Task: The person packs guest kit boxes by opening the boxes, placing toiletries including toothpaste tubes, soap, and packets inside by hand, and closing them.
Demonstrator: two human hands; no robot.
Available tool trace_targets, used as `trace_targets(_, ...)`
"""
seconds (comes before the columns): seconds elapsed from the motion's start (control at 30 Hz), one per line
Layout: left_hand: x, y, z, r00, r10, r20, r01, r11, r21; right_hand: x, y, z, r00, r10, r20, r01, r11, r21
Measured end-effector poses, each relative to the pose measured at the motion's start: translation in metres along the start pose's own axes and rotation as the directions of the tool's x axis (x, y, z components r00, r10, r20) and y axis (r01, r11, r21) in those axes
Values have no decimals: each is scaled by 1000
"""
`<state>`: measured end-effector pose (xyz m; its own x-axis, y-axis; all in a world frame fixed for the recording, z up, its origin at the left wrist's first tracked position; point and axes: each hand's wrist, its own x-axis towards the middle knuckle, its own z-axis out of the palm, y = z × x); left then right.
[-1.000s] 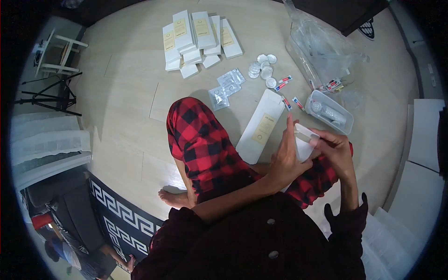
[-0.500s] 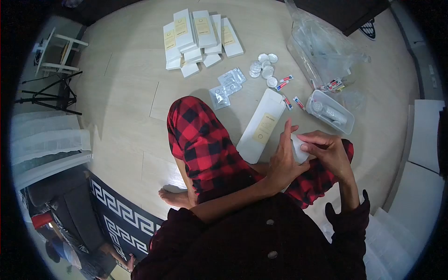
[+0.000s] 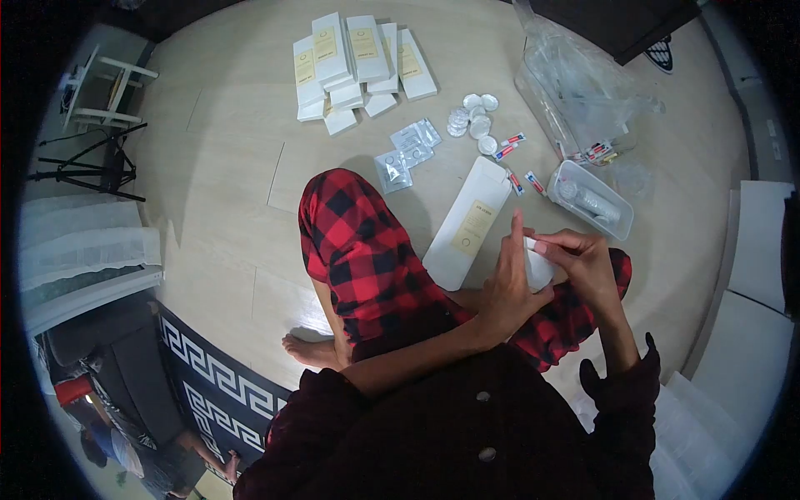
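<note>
A small white box (image 3: pixel 538 270) is held between my two hands above my right thigh. My left hand (image 3: pixel 507 279) wraps its left side and underside, with the index finger pointing up. The fingers and thumb of my right hand (image 3: pixel 579 258) pinch the box's upper end, where the flap is partly hidden. Just left of my hands, a long white box with a cream label (image 3: pixel 467 225) lies on the floor. Small red, white and blue tubes (image 3: pixel 534 183) lie beyond its far end. Next to them are round silver-white packets (image 3: pixel 479 127) and flat silver sachets (image 3: pixel 392 171).
Stacked white labelled boxes (image 3: pixel 364 52) stand at the back. On the right are a clear plastic bag (image 3: pixel 583 83) and a plastic tub (image 3: pixel 618 229) with wrapped items. A black tripod (image 3: pixel 92 167) and another person (image 3: pixel 125 446) are at the left.
The small box's open top end has been folded down under my right fingers and thumb. My left hand has stayed around the box.
</note>
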<state>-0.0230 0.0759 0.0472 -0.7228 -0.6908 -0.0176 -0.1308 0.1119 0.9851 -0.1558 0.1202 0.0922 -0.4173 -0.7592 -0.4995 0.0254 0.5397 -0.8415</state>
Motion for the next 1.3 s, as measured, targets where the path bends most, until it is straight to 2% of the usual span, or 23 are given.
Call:
trace_targets(0.1,1,-2,0,1000,-7,-17,7,999,50,-3,-3,4,994,-110,1,109,984,-139)
trace_targets(0.17,2,-6,1,999,-53,-3,53,994,98,-5,-4,8,947,-320,34,309,874,-375)
trace_targets(0.27,3,-18,1,1000,-27,-4,28,997,65,-5,4,10,923,-376,83,380,849,-367)
trace_targets(0.4,3,-23,-2,999,-47,-23,47,999,14,-11,7,18,945,-314,88,326,900,-290)
trace_targets(0.47,3,-28,-4,995,-88,-45,87,996,-20,-13,21,29,971,-186,-153,187,982,-9)
trace_targets(0.57,1,-35,-3,990,-134,-35,133,991,-13,-5,55,36,953,-228,-201,262,951,163)
trace_targets(0.6,1,-40,-4,991,-133,-33,132,991,-15,-4,54,34,952,-227,-203,262,951,162)
trace_targets(0.67,3,-55,-13,998,43,42,-44,999,10,-2,52,29,986,-6,-168,24,994,110)
trace_targets(0.7,5,-61,-21,998,45,43,-45,999,9,5,56,22,986,-6,-169,25,994,109)
trace_targets(0.73,8,-67,-33,994,-49,95,77,947,-313,20,65,10,949,-49,-311,124,966,227)
trace_targets(0.77,11,-74,-45,977,-123,174,203,779,-593,33,72,1,891,-69,-449,234,917,324)
trace_targets(0.8,14,-83,-61,997,-41,61,66,864,-499,47,77,-2,891,-67,-450,232,917,323)
trace_targets(0.83,20,-87,-72,995,91,51,-80,979,-186,62,79,-4,913,35,-407,181,858,480)
trace_targets(0.87,25,-89,-79,972,220,82,-230,962,149,71,80,-4,930,124,-346,128,773,622)
trace_targets(0.9,28,-85,-76,971,227,78,-237,959,155,74,70,19,940,143,-311,61,823,565)
trace_targets(0.93,30,-78,-66,931,364,-24,-363,931,40,86,73,32,980,138,-141,-36,828,560)
trace_targets(0.97,34,-74,-62,865,481,-141,-493,868,-62,92,76,45,976,200,-87,-123,834,538)
trace_targets(1.03,45,-70,-70,873,415,-255,-458,878,-137,107,66,59,965,259,-38,-205,836,509)
trace_targets(1.07,47,-73,-75,903,285,-321,-331,939,-96,128,82,54,929,-126,-349,124,992,-27)
trace_targets(1.1,49,-78,-79,913,149,-380,-191,979,-75,143,97,49,727,-577,-372,282,745,-604)
trace_targets(1.13,51,-78,-83,910,148,-387,-191,979,-75,149,104,44,728,-579,-366,286,742,-606)
trace_targets(1.23,59,-75,-95,933,-99,-347,96,995,-26,167,116,32,858,-465,-216,130,605,-786)
trace_targets(1.3,60,-89,-95,932,-43,-359,49,999,9,168,120,31,855,-476,-205,142,595,-791)
